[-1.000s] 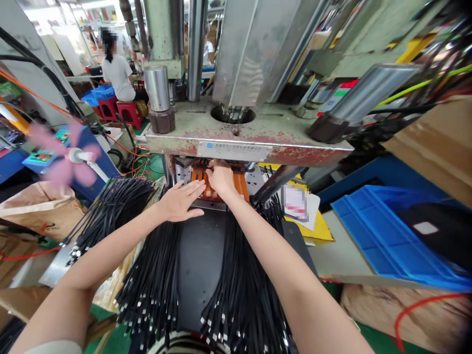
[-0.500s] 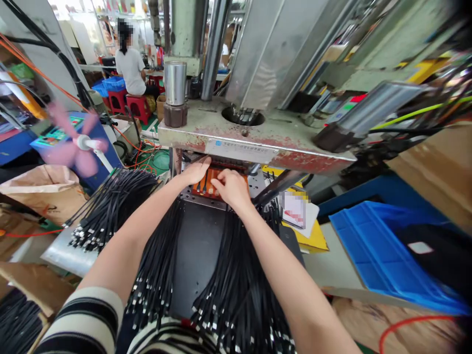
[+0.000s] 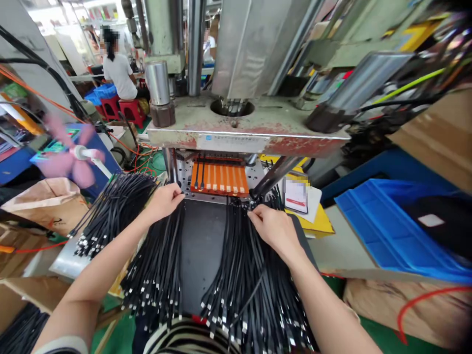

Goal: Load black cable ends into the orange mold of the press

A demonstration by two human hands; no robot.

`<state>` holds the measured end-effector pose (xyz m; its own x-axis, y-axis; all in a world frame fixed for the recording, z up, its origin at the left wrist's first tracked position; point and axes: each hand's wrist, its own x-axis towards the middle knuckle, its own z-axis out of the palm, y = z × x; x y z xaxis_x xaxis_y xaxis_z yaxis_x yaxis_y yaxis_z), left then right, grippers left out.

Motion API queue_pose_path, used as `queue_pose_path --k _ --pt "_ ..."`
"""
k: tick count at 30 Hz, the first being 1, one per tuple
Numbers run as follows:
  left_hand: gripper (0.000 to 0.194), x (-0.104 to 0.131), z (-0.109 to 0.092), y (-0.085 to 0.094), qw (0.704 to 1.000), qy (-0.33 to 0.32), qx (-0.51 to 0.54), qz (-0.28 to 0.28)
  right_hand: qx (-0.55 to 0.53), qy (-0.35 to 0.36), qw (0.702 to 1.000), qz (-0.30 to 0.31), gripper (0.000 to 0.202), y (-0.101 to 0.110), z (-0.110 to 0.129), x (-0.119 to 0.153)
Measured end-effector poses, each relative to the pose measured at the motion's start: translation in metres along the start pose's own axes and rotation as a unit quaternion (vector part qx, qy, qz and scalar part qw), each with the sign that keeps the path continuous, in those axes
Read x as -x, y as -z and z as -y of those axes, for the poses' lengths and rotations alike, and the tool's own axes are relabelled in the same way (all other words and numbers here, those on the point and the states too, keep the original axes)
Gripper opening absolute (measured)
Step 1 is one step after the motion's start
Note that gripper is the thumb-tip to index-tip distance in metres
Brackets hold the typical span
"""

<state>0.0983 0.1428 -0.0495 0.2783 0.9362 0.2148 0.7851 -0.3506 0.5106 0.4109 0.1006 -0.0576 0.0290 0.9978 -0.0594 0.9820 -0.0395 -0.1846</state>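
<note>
The left hand [image 3: 163, 202] is left of the frame's centre, at the upper end of one bundle of black cables [image 3: 160, 268]. Its fingers are curled in toward the thumb; I cannot tell whether a cable is between them. The right hand [image 3: 277, 228], right of centre, is over the top of a second bundle [image 3: 245, 265], with thumb and fingertips drawn together. Whether it grips a cable there cannot be made out.

Both bundles hang toward the bottom of the frame, their metal-tipped ends spread out, on either side of a dark bench [image 3: 202, 246]. Just above the bench, near the centre, an orange block [image 3: 231, 174] sits beneath the plate of a press [image 3: 228, 129]. Two black cables [image 3: 203, 172] lie in its left part, next to a row of paler strips. Both hands are apart from the block.

A further pile of cables [image 3: 114, 209] is left of the left hand. Right of centre, a phone [image 3: 295, 194] lies by a yellow box [image 3: 320, 223]. A pink fan [image 3: 81, 169] is at the left, and a person [image 3: 121, 78] in white sits in the upper left.
</note>
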Motion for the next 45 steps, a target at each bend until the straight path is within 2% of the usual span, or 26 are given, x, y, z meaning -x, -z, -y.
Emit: queue_pose_path --k 2,5,8,10,13,16,18,22,26,27,28,30,32,33,35,38,40,42,45 --pt "0.015 -0.004 -0.018 0.012 0.994 -0.04 0.104 -0.002 -0.07 0.021 0.995 -0.07 0.019 0.011 0.009 0.007" --pt "0.016 -0.01 -0.058 0.025 0.971 -0.084 0.223 0.016 -0.202 0.102 0.963 -0.143 0.018 0.028 0.029 0.017" --pt "0.021 -0.019 -0.096 0.031 0.946 -0.102 0.3 0.065 -0.285 0.154 0.931 -0.169 0.018 0.035 0.041 0.016" --pt "0.023 -0.026 -0.111 0.03 0.932 -0.075 0.338 0.112 -0.341 0.137 0.916 -0.163 0.018 0.032 0.038 0.01" --pt "0.02 -0.038 -0.118 0.018 0.917 -0.007 0.369 0.153 -0.415 0.075 0.894 -0.153 0.027 0.019 0.021 0.004" --pt "0.016 -0.049 -0.116 -0.002 0.92 -0.014 0.367 0.136 -0.426 0.038 0.887 -0.174 0.028 0.01 0.008 0.006" --pt "0.016 -0.052 -0.116 -0.015 0.922 -0.029 0.362 0.132 -0.452 0.048 0.871 -0.185 0.025 0.012 0.008 0.011" --pt "0.015 -0.051 -0.127 -0.03 0.909 -0.023 0.387 0.155 -0.564 0.103 0.798 -0.186 0.023 0.032 0.024 0.013" --pt "0.02 -0.049 -0.142 -0.026 0.88 -0.038 0.463 0.098 -0.658 0.104 0.723 -0.18 0.034 0.043 0.041 0.008" --pt "0.024 -0.05 -0.144 -0.023 0.873 -0.045 0.477 0.095 -0.665 0.106 0.721 -0.165 0.037 0.041 0.044 0.008" --pt "0.028 -0.051 -0.146 -0.019 0.867 -0.051 0.487 0.098 -0.657 0.114 0.731 -0.145 0.04 0.038 0.047 0.01" --pt "0.035 -0.054 -0.147 -0.009 0.861 -0.059 0.497 0.093 -0.596 0.144 0.781 -0.114 0.05 0.029 0.05 0.018" --pt "0.041 -0.058 -0.146 0.002 0.859 -0.06 0.504 0.066 -0.511 0.176 0.834 -0.109 0.052 0.021 0.052 0.029" --pt "0.043 -0.059 -0.146 0.008 0.859 -0.059 0.505 0.058 -0.475 0.19 0.852 -0.112 0.05 0.019 0.053 0.033" --pt "0.044 -0.061 -0.144 0.02 0.859 -0.059 0.502 0.084 -0.425 0.214 0.872 -0.114 0.046 0.02 0.055 0.038" --pt "0.043 -0.062 -0.143 0.034 0.861 -0.072 0.479 0.154 -0.396 0.238 0.882 -0.09 0.052 0.026 0.058 0.035" --pt "0.038 -0.062 -0.143 0.039 0.874 -0.079 0.453 0.156 -0.405 0.227 0.882 -0.076 0.059 0.027 0.061 0.03" --pt "0.031 -0.062 -0.141 0.039 0.896 -0.091 0.418 0.119 -0.434 0.202 0.875 -0.075 0.06 0.023 0.064 0.025" --pt "0.025 -0.065 -0.137 0.036 0.926 -0.119 0.359 0.018 -0.483 0.194 0.853 -0.041 0.051 0.009 0.067 0.018"
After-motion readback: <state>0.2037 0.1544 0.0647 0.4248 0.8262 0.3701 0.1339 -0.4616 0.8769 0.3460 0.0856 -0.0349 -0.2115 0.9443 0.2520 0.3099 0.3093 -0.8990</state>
